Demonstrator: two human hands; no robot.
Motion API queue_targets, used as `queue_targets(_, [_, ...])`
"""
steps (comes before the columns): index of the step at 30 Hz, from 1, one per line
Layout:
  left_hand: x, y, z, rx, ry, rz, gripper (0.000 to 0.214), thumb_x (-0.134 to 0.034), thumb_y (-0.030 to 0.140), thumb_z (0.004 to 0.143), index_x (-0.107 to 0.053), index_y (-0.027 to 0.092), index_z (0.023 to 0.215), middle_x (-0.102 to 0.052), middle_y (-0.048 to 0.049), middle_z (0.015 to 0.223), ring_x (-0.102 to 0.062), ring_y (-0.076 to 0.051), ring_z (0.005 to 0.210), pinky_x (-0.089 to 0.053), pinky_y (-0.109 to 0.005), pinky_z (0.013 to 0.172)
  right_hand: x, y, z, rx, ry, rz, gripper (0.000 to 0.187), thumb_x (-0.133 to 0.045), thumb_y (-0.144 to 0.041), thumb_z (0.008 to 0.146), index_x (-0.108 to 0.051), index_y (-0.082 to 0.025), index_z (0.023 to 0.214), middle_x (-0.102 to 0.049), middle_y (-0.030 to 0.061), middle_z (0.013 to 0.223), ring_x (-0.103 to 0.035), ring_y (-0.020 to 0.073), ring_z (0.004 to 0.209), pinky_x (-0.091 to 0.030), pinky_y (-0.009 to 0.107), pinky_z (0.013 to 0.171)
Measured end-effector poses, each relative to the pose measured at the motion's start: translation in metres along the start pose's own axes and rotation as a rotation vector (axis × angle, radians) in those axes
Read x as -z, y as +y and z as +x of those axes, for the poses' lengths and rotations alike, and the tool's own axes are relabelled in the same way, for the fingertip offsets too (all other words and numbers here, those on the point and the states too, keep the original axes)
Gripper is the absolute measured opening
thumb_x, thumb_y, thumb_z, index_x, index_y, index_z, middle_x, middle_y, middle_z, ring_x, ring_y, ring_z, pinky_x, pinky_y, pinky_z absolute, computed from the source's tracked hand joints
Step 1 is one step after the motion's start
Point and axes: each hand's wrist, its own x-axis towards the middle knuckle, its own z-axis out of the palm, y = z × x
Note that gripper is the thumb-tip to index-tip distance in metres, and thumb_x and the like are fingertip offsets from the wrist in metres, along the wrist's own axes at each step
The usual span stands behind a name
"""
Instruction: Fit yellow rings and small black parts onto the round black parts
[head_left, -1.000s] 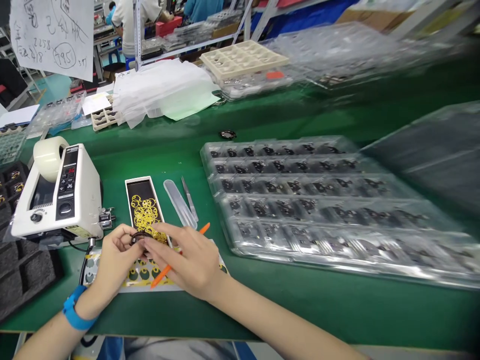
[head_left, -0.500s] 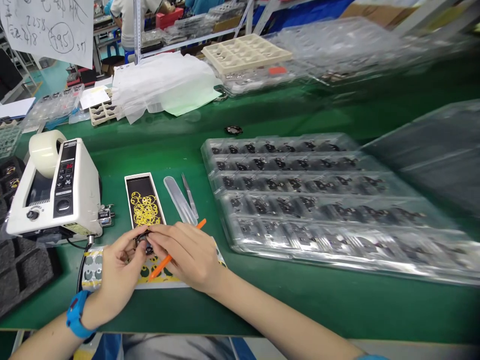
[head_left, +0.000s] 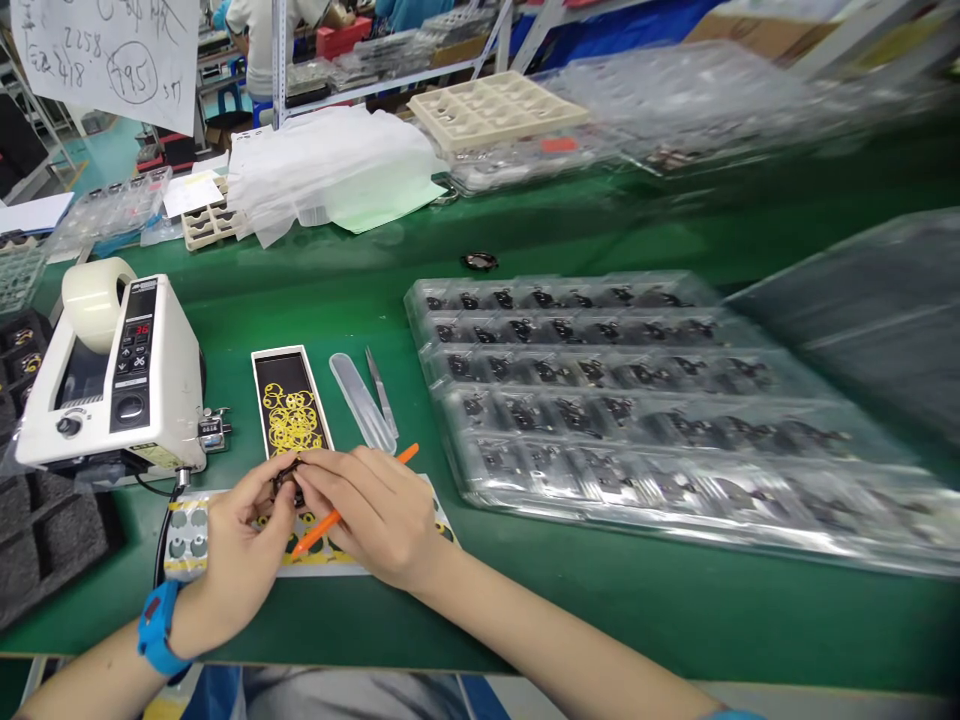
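Observation:
My left hand (head_left: 240,545) pinches a small black round part (head_left: 286,478) just above a sheet of yellow-ringed stickers (head_left: 187,530). My right hand (head_left: 375,515) holds an orange stick (head_left: 405,457) and its fingertips press on the same black part. Just beyond the hands lies a narrow black tray (head_left: 285,375) with a heap of yellow rings (head_left: 291,420). A blue band (head_left: 157,630) is on my left wrist.
A white tape dispenser (head_left: 112,375) stands at the left, with dark foam trays (head_left: 45,540) beside it. Tweezers (head_left: 380,390) and a clear blade (head_left: 360,400) lie near the black tray. Clear blister trays of black parts (head_left: 637,400) fill the right. A person works at the far back.
The hands stay together over the sticker sheet, with the black part between the fingertips. Only the camera view shifted slightly.

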Motion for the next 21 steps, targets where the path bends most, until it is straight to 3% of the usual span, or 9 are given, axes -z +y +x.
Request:
queue_targets(6, [0.001,0.001,0.006,0.064,-0.046,-0.07,0.026,-0.069,0.026,0.075,-0.068,0.015,0.099,-0.069,-0.0012,0.068,-0.058,-0.01,0.056,-0.047,-0.017,0.051,-0.001,0.0,0.003,-0.078,-0.038,0.066,0.017,-0.052,-0.008,0.088,-0.058,-0.019,0.099,-0.07,0.0077,0.085,-0.063,0.0182,0.07,-0.048,0.03,0.06])
queue_targets(11, [0.006,0.002,0.017,0.162,-0.107,-0.221,0.027,-0.074,0.034,0.073,-0.056,0.017,0.084,-0.056,0.0057,0.058,-0.057,-0.01,0.054,-0.052,-0.02,0.053,0.011,0.006,0.01,-0.413,-0.1,0.395,0.012,-0.057,-0.024,0.089,-0.053,-0.021,0.1,-0.061,0.003,0.084,-0.054,0.0141,0.064,-0.045,0.026,0.055])
queue_targets(14, [0.009,0.003,0.021,0.197,-0.115,-0.247,0.031,-0.076,0.037,0.07,-0.053,0.017,0.078,-0.057,0.0053,0.061,-0.058,-0.011,0.051,-0.052,-0.021,0.05,0.018,0.011,0.012,-0.555,-0.215,0.507,0.003,-0.052,-0.023,0.092,-0.055,-0.022,0.091,-0.057,0.0,0.08,-0.046,0.0117,0.059,-0.04,0.023,0.052])
queue_targets(18, [0.011,0.007,0.021,0.217,-0.185,-0.252,0.025,-0.074,0.033,0.071,-0.056,0.016,0.076,-0.058,0.0035,0.061,-0.059,-0.01,0.049,-0.051,-0.021,0.05,0.019,0.013,0.012,-0.521,-0.416,0.677,0.009,-0.049,-0.018,0.093,-0.056,-0.022,0.092,-0.057,0.0,0.081,-0.051,0.0117,0.065,-0.04,0.023,0.056])
queue_targets(21, [0.011,0.01,0.02,0.247,-0.211,-0.217,0.023,-0.074,0.027,0.066,-0.056,0.015,0.072,-0.055,0.0045,0.06,-0.054,-0.007,0.043,-0.043,-0.017,0.042,0.019,0.012,0.012,-0.462,-0.472,0.731,0.01,-0.047,-0.015,0.093,-0.053,-0.021,0.09,-0.057,-0.0004,0.08,-0.051,0.0118,0.067,-0.04,0.023,0.058])
